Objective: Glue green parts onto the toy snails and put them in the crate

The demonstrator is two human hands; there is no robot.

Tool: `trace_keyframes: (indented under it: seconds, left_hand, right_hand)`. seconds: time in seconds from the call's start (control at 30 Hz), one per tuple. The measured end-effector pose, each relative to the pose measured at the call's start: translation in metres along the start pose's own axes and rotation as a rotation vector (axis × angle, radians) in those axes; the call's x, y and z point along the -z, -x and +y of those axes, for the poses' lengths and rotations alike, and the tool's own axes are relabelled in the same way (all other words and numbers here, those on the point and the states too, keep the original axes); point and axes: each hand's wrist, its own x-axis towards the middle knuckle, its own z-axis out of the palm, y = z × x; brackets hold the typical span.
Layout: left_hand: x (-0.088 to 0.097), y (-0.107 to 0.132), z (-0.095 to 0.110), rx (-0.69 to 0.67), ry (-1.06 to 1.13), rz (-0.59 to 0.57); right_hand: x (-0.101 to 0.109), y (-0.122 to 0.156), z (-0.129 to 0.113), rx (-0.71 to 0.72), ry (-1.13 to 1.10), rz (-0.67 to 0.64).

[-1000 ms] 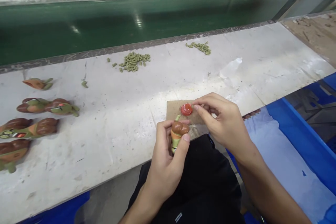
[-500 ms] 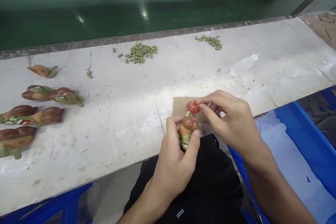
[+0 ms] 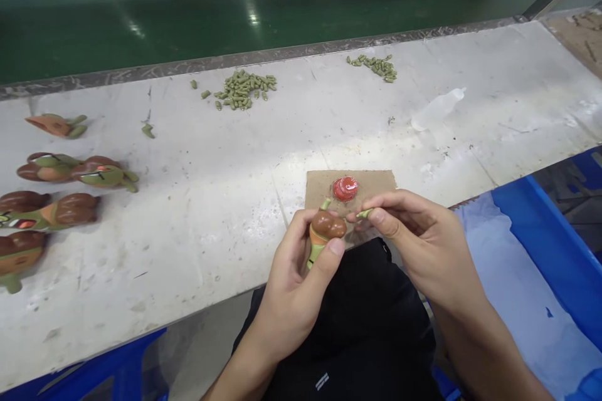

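Note:
My left hand (image 3: pixel 301 282) is wrapped round a small brown, orange and green toy figure (image 3: pixel 323 230), held upright over the table's near edge. My right hand (image 3: pixel 418 241) pinches a tiny green peg (image 3: pixel 363 213) between thumb and forefinger, right beside the figure's brown top. Just beyond both hands a red round cap (image 3: pixel 345 188) lies on a piece of brown cardboard (image 3: pixel 376 182).
Several finished brown and green figures (image 3: pixel 78 172) lie at the left of the white table (image 3: pixel 211 200). Two heaps of green pegs (image 3: pixel 244 84) (image 3: pixel 374 66) sit near the far edge by a green conveyor belt (image 3: pixel 282 6). A blue bin (image 3: pixel 540 244) stands at my right.
My right hand has drawn back from the red cap, which now lies uncovered on the cardboard, and holds a green peg beside the figure. The left hand keeps the figure.

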Motion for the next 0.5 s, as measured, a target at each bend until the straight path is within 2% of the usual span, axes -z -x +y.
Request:
trace_keyframes:
  seconds: [0.3,0.5]
  left_hand:
    - [0.002,-0.0004,-0.0017,-0.001,0.041,-0.066]
    - [0.0031,0.0008,-0.0037,-0.011,0.037,-0.041]
  right_hand:
    - [-0.0049,0.0068,0.0075,-0.055,-0.096,0.016]
    - [-0.0056,0.0071,0.0083,-0.043,-0.109,-0.017]
